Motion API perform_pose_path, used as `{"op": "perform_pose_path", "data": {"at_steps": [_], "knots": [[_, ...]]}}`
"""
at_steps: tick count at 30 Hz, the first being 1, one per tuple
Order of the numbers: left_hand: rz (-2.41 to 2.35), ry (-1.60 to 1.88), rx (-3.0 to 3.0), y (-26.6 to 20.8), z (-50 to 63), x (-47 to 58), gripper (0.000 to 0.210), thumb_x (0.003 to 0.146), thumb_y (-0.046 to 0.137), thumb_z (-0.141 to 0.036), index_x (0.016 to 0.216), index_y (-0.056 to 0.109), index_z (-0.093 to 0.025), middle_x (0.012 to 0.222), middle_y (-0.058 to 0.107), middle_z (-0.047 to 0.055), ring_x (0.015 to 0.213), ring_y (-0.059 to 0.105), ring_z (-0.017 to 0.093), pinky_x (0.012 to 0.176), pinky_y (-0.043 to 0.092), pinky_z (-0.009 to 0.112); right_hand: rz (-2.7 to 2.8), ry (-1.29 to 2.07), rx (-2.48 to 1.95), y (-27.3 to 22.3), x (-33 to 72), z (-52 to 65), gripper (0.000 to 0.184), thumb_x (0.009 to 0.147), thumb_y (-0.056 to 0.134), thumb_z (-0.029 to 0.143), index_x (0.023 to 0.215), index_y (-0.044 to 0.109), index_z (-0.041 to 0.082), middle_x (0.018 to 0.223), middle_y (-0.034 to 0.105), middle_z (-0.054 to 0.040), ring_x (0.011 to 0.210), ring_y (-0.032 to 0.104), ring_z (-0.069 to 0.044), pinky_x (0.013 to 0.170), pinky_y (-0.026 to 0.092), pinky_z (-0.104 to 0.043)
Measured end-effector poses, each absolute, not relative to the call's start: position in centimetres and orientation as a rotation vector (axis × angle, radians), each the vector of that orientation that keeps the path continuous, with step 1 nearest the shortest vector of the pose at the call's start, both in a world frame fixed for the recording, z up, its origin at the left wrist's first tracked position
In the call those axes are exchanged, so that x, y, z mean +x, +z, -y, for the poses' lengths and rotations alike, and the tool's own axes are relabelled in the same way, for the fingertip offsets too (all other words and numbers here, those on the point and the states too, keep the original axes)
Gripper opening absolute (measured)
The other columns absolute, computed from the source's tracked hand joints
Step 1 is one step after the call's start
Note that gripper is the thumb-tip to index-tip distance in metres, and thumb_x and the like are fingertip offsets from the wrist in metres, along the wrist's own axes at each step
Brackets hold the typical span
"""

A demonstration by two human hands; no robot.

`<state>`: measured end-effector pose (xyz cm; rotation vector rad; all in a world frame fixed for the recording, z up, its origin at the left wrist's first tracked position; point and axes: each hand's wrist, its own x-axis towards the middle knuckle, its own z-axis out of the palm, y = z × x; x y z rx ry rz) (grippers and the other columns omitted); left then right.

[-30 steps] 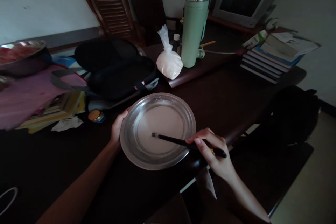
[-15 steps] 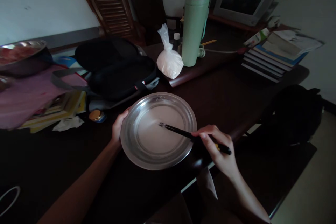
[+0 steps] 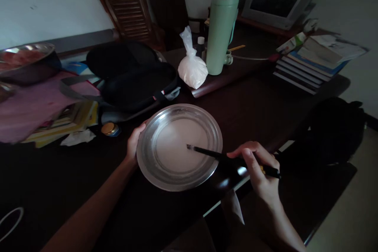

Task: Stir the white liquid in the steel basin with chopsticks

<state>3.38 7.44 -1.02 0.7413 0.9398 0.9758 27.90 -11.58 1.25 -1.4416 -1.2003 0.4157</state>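
Note:
A round, shallow metal basin (image 3: 144, 165) with pale, whitish liquid inside sits at the front of the dark table. My left hand (image 3: 135, 141) grips its left rim, fingers partly hidden behind and under the edge. Slim black chopsticks (image 3: 206, 152), gold-marked near the thick end, are pinched in my right hand (image 3: 260, 167). They slant leftward over the basin's right rim, whitish tips at the liquid near the middle. Whether the tips dip in is hard to tell. Behind the basin stands a knotted clear plastic bag (image 3: 192, 71) of white contents.
A tall green thermos (image 3: 222, 35) stands beside the bag. An open black case (image 3: 136, 78) lies behind left, near a small gold-lidded jar (image 3: 110, 128) and stacked booklets (image 3: 67, 122). Far left is a pot (image 3: 35, 67); at right, a book stack (image 3: 307, 67) and black bag (image 3: 336, 130).
My right hand has moved right and slightly down, drawing the chopstick tips rightward and a little nearer across the liquid. My left hand keeps its hold on the basin.

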Motion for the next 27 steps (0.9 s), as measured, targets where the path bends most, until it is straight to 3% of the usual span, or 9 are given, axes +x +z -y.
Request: {"op": "perform_pose_path", "data": {"at_steps": [6, 12, 18, 27], "knots": [[-0.938, 1.000, 0.722, -1.03, -7.45, 3.41, 0.022, 0.083, 0.058, -0.024, 0.099, 0.072, -0.017, 0.075, 0.074, 0.002, 0.077, 0.070, 0.021, 0.074, 0.056, 0.028, 1.387, 0.530, -1.339, 1.09, 27.41, 11.03, 0.016, 0.095, 0.055, 0.021, 0.091, 0.070, 0.026, 0.083, 0.073, 0.0023, 0.077, 0.065, -0.015, 0.074, 0.046, -0.030], [-0.984, 1.008, 0.728, -1.03, -7.35, 3.42, 0.024, 0.080, 0.061, -0.029, 0.097, 0.072, -0.017, 0.077, 0.073, 0.002, 0.075, 0.070, 0.022, 0.072, 0.055, 0.029, 1.233, 0.412, -1.434, 1.40, 27.98, 11.66, 0.022, 0.097, 0.051, 0.021, 0.088, 0.070, 0.026, 0.078, 0.070, 0.0022, 0.073, 0.062, -0.014, 0.066, 0.044, -0.028], [-0.982, 1.006, 0.725, -0.89, -7.21, 3.42, 0.020, 0.081, 0.060, -0.028, 0.094, 0.073, -0.020, 0.072, 0.071, 0.002, 0.078, 0.070, 0.022, 0.073, 0.056, 0.029, 1.426, 0.490, -1.340, 1.28, 27.33, 10.96, 0.017, 0.095, 0.055, 0.020, 0.093, 0.071, 0.025, 0.082, 0.073, 0.0018, 0.075, 0.065, -0.015, 0.073, 0.045, -0.030], [-0.968, 0.993, 0.737, -0.90, -7.30, 3.52, 0.021, 0.082, 0.058, -0.027, 0.095, 0.072, -0.018, 0.074, 0.072, 0.002, 0.082, 0.070, 0.023, 0.076, 0.056, 0.030, 1.362, 0.508, -1.363, 1.37, 27.62, 11.31, 0.019, 0.096, 0.053, 0.021, 0.088, 0.070, 0.025, 0.080, 0.072, 0.0018, 0.074, 0.065, -0.014, 0.069, 0.046, -0.029]]}}
